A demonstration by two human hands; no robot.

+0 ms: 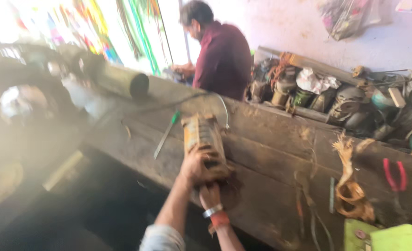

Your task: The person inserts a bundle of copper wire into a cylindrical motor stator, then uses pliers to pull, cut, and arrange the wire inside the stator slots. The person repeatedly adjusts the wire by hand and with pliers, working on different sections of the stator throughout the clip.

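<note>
Gripping a rusty orange motor stator core (205, 142) from below, the left hand (194, 168) is wrapping its fingers around the core's near end, while the right hand (210, 194), with a metal bangle and red thread at the wrist, is sitting just beneath it; its fingers are hidden under the core, so I cannot tell how they are lying. The core is resting on the front part of a worn wooden workbench (271, 153), tilted away from the person. A green-handled screwdriver (166, 135) is lying just to its left, and red-handled pliers (395, 175) and a bundle of copper wire (350, 190) are lying well apart to the right. Another person in a maroon shirt (222, 60) is standing behind the bench, facing away.
</note>
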